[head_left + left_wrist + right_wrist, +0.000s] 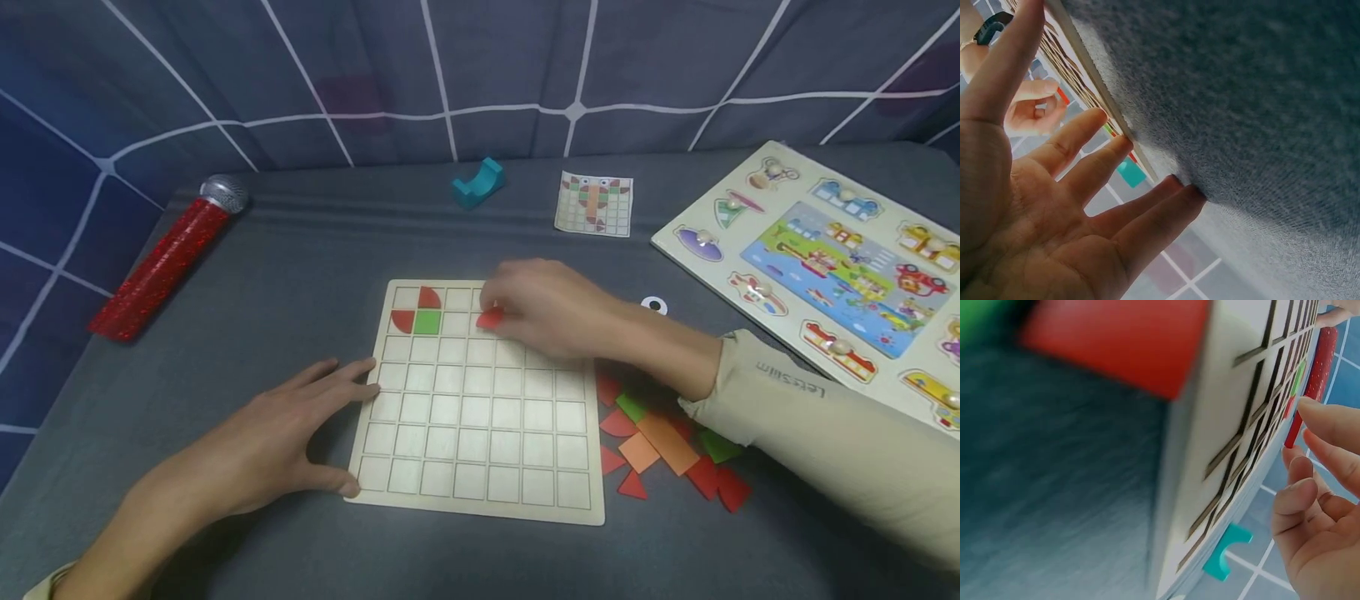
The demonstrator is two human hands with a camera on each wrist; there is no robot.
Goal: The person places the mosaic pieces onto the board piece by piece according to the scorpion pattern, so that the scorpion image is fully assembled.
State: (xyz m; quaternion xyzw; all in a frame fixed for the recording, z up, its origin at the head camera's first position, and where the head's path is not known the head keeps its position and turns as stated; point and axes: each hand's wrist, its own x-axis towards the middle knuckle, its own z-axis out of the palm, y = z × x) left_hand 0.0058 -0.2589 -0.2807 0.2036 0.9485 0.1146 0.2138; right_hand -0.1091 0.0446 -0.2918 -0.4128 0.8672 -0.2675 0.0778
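Head view: right hand [551,317] pinches a red piece [491,317] in its grip over the top rows of the wooden grid board [480,417], right of the placed green square [427,322]. Left hand [262,446], fingers straight, presses the board's left edge on the grey table [262,250].

Left wrist view: left-hand fingertips [1119,145] touch the board edge.

Right wrist view: curled right-hand fingers [1310,500] hover beside the board; the red piece is not discernible.

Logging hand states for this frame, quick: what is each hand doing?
Left hand: open, straight fingers steadying the grid board at its left edge.
Right hand: fingers pinching a red piece over the board's top rows.
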